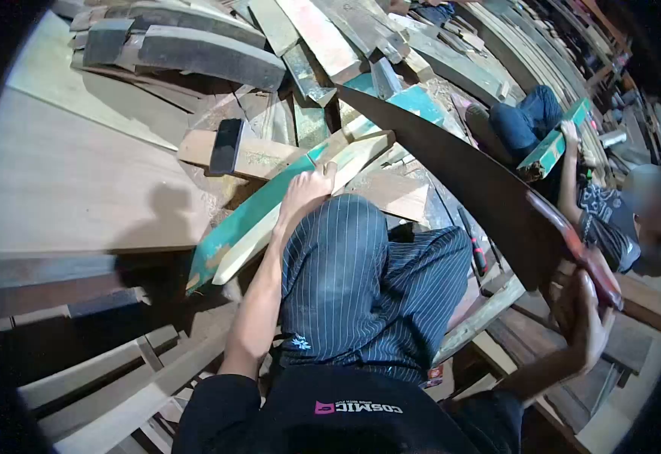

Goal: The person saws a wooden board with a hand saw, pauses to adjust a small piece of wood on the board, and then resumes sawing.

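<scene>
My right hand [584, 314] is closed around the reddish handle of a handsaw [467, 178]. Its wide dark blade slants up and left through the air, the tip above the wood pile. My left hand [308, 189] rests on a pale wooden strip [259, 238], fingers curled; a thin pencil-like stick [312, 160] pokes out from them. Beside the strip lies a board painted teal green [228, 234], slanting the same way. My knee in striped trousers [338, 242] is close against the wood. The saw's teeth touch nothing that I can make out.
A phone [226, 146] lies on a wooden block [266, 159]. Stacked offcuts [209, 53] fill the back, and a broad plywood sheet [81, 181] is at left. At right, another person's hand [569, 132] holds a green timber [553, 147]. A red-and-black tool [479, 253] lies by my leg.
</scene>
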The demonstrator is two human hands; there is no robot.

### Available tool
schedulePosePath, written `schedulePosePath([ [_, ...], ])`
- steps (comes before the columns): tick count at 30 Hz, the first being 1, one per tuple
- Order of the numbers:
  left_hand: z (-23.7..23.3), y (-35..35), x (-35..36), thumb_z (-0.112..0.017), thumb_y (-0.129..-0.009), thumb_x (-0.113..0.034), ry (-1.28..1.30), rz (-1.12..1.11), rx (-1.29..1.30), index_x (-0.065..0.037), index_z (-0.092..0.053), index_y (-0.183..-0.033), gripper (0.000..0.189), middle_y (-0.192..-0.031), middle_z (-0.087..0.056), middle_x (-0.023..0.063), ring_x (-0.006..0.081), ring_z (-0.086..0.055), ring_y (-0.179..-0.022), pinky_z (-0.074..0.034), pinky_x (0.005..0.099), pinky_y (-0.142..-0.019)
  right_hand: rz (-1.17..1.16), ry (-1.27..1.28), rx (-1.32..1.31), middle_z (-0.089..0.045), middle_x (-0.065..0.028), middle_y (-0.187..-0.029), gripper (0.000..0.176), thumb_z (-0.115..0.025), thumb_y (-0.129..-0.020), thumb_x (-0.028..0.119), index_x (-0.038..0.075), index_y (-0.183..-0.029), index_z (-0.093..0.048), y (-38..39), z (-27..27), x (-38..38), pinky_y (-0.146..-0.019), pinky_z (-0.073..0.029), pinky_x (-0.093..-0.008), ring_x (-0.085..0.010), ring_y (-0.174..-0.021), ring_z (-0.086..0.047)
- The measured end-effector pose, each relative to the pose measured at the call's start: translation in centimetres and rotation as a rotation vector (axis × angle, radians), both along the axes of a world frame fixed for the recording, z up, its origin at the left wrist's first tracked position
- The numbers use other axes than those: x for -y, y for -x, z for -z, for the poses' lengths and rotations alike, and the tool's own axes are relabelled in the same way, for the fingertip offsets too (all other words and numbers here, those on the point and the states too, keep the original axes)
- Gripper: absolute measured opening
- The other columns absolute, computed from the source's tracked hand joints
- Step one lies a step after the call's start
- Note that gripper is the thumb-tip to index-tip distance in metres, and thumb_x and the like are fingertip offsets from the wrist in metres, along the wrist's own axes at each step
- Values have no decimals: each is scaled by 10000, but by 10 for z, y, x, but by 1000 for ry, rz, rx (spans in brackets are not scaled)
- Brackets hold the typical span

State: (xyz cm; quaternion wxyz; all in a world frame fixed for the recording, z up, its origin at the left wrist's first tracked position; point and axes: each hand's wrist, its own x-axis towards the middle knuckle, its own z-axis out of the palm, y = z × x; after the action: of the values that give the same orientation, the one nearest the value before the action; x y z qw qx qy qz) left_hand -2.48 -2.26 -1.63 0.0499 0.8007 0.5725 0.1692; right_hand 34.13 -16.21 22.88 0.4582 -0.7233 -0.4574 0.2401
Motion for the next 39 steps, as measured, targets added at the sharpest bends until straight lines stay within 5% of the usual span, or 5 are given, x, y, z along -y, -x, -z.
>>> schedulePosePath([
  [9,-30,-1,7,-544,-860,-189,177,-100,20,-9,-518,-1064,273,-929,-632,228,407,-649,-797,-530,484,-673,-627,-34,-381,-383,57,-592,139,-563,-964,175,37,-980,-567,103,62,-120,-399,-283,-199,-16,-472,-339],
  [16,-16,-3,8,-574,-888,-261,64,-108,-48,-4,-526,-1027,296,-881,-617,205,343,-673,-695,-565,425,-566,239,-138,-50,-663,-113,-938,371,-660,-881,245,0,-1148,-579,-61,21,25,-618,-553,-325,-171,-737,-650],
  [22,3,-6,6,-602,-857,-261,14,-43,-59,8,-517,-1042,337,-870,-600,183,346,-675,-749,-566,423,-588,27,86,36,-593,-156,-1200,478,-559,-923,285,-36,-1275,-509,-34,8,20,-998,-408,-352,-248,-1114,-555],
  [29,-24,-9,7,-624,-819,-191,127,-131,28,10,-543,-1021,297,-900,-627,215,331,-677,-708,-564,412,-609,-509,-50,-444,-441,49,-612,198,-604,-939,206,12,-979,-596,113,90,-140,-444,-366,-221,-29,-488,-380],
  [39,-15,-5,11,-687,-779,-207,13,-91,-94,32,-543,-961,334,-864,-625,189,280,-686,-756,-576,367,-612,130,-15,268,-642,-149,-1013,470,-659,-879,262,-24,-1233,-543,-53,15,31,-737,-522,-281,-158,-926,-611],
])
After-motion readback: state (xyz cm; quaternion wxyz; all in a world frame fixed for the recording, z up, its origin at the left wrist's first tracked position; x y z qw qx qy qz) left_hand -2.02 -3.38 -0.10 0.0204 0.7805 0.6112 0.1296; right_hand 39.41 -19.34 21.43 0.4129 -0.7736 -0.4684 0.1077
